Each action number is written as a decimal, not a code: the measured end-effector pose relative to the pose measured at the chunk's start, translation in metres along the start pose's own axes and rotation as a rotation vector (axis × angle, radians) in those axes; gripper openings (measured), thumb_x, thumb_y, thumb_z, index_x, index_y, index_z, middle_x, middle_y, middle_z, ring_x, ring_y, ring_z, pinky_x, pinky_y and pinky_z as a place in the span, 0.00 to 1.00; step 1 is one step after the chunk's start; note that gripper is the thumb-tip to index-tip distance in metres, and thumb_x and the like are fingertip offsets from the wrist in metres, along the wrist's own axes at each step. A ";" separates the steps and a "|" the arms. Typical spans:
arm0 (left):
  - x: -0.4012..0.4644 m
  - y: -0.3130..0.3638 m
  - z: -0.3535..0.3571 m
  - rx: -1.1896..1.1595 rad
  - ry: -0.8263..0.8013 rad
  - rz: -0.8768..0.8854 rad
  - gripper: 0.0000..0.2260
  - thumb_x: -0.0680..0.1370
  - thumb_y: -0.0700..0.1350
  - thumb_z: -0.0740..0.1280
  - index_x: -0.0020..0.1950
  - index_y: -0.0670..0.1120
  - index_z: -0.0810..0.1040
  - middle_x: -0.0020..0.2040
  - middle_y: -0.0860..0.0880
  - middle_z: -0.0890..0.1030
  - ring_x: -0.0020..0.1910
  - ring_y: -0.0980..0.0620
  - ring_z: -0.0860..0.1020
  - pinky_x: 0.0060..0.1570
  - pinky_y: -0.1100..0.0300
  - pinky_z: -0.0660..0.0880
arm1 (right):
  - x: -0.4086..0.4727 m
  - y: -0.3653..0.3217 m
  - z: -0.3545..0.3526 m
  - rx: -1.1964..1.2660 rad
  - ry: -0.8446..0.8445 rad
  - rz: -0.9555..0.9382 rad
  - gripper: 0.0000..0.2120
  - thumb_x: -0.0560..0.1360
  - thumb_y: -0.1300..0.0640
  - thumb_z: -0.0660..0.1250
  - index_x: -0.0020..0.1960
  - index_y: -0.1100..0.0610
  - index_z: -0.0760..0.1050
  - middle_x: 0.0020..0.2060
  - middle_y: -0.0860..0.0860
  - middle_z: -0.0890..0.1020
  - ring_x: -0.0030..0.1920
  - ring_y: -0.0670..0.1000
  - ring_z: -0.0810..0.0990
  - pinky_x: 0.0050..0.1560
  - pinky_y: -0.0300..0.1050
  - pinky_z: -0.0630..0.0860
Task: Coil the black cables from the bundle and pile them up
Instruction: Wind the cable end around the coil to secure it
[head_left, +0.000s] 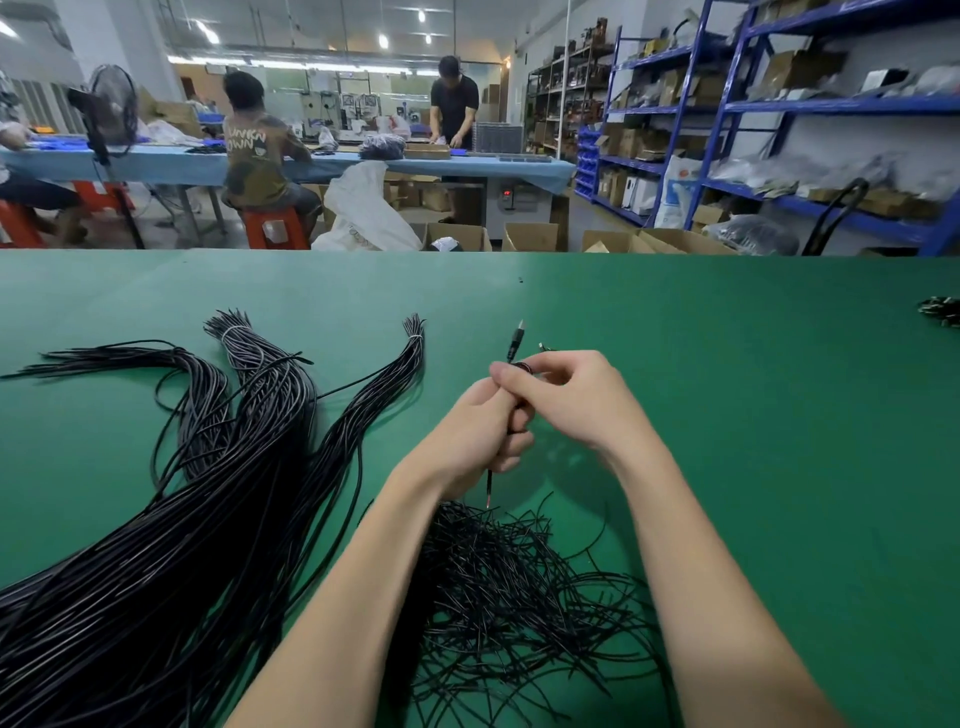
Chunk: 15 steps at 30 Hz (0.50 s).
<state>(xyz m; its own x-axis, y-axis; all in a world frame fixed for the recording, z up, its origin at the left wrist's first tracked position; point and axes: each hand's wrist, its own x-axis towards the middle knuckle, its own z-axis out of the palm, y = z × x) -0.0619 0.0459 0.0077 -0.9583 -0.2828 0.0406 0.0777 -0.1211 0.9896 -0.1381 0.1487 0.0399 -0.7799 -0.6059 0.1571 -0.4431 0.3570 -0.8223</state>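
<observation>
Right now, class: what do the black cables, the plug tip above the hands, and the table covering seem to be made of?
Black cables: probably plastic or rubber insulation, semi-glossy, judging by the pale highlights along the strands.
Plug tip: apparently bare metal, grey and bright beyond its black moulded body.
Table covering: likely a matte green mat, rubber or felt; flat, with no sharp reflections.
</observation>
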 end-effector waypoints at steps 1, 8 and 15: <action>0.001 0.000 0.000 0.020 -0.012 -0.019 0.16 0.87 0.49 0.51 0.67 0.47 0.74 0.28 0.56 0.62 0.23 0.59 0.57 0.21 0.68 0.56 | 0.001 0.001 0.001 0.042 0.012 0.007 0.13 0.71 0.37 0.74 0.45 0.46 0.86 0.41 0.48 0.87 0.48 0.47 0.83 0.50 0.44 0.78; 0.000 0.002 0.001 -0.032 -0.126 -0.168 0.16 0.78 0.51 0.44 0.49 0.45 0.68 0.32 0.52 0.56 0.27 0.54 0.51 0.24 0.67 0.52 | 0.000 0.007 -0.003 0.310 -0.035 0.130 0.09 0.73 0.49 0.77 0.48 0.53 0.84 0.35 0.50 0.82 0.30 0.46 0.74 0.28 0.34 0.72; -0.001 0.007 -0.001 -0.188 -0.167 -0.231 0.14 0.84 0.47 0.51 0.44 0.45 0.71 0.33 0.52 0.67 0.27 0.57 0.59 0.25 0.66 0.57 | 0.001 0.011 -0.007 0.510 -0.033 0.130 0.05 0.73 0.62 0.77 0.42 0.58 0.81 0.30 0.50 0.82 0.24 0.44 0.78 0.31 0.34 0.77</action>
<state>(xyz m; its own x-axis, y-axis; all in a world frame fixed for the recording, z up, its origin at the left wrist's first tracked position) -0.0597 0.0447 0.0148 -0.9871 -0.0701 -0.1439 -0.1118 -0.3415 0.9332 -0.1472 0.1568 0.0349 -0.7961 -0.6047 0.0251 -0.0655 0.0449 -0.9968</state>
